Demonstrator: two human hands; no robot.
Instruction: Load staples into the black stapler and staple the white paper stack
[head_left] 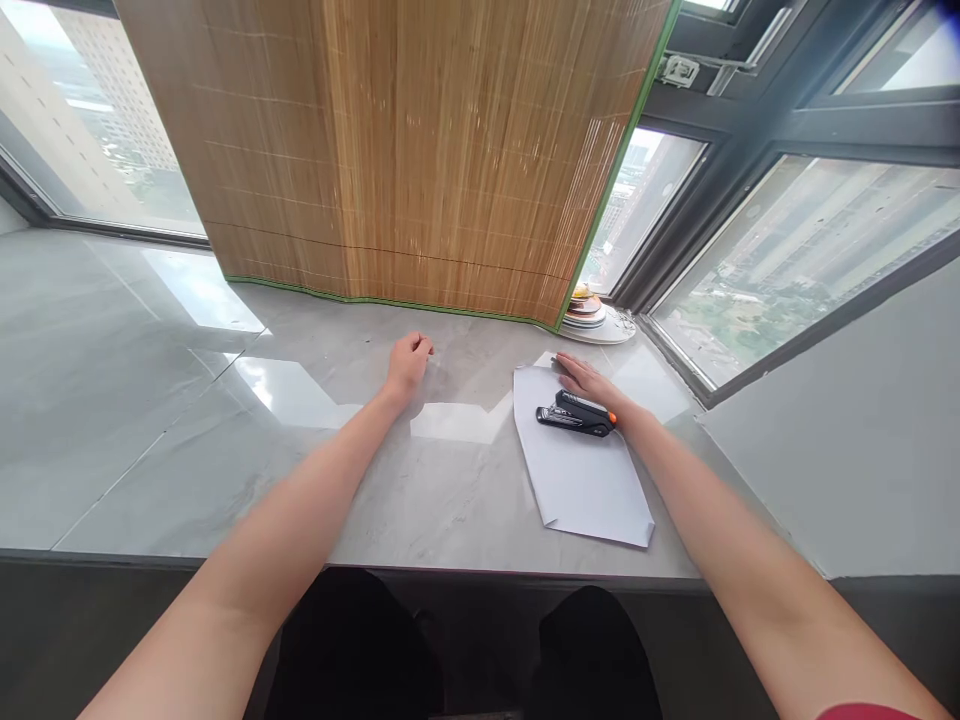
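Observation:
My left hand (409,362) rests on the pale stone sill with its fingers curled in, and nothing shows in it. On the right, my right hand (589,382) lies flat with fingers stretched out over the far right corner of some white paper (585,490). The sheets have creased or folded corners at the near end. A black stapler (576,414) with an orange end sits on the paper, just on the near side of my right hand; its orange end is close to my wrist.
A bamboo blind (420,150) with green edging hangs down to the sill (450,480) in front. Stacked plates (592,320) stand in the far right corner by the window frame (675,235). A white wall (847,440) bounds the right side. My knees are below the sill's near edge.

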